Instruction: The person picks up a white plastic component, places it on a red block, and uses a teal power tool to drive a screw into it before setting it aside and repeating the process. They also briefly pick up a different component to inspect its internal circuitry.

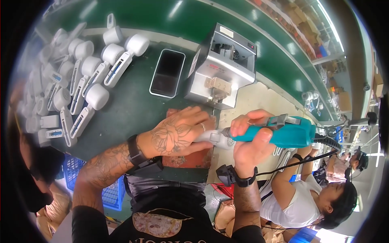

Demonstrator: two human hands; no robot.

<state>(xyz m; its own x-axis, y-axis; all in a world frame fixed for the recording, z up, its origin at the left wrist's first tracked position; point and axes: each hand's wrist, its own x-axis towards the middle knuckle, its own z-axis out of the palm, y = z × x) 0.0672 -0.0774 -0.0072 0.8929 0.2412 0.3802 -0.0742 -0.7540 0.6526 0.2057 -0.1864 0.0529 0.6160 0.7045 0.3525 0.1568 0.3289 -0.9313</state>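
Left hand (178, 135) pressed flat, fingers closed over white part (210, 137) on red pad (190, 158), steadying it; right hand (253, 139) gripped teal driver (279, 133), tip at part; finished parts (87, 77) piled left, clear of work

Not much in the way of screens here. We've got a smartphone (167, 73) lying flat on the green bench mat, just left of the grey metal machine (222, 67); its screen is dark, a tall rounded rectangle with a pale rim. The machine has a small white rectangular label (226, 32) on its top edge and another pale sticker (194, 63) on its left side. Far off at the upper right we can make out brown cardboard boxes (299, 16) stacked along the shelving, too blurry for details.
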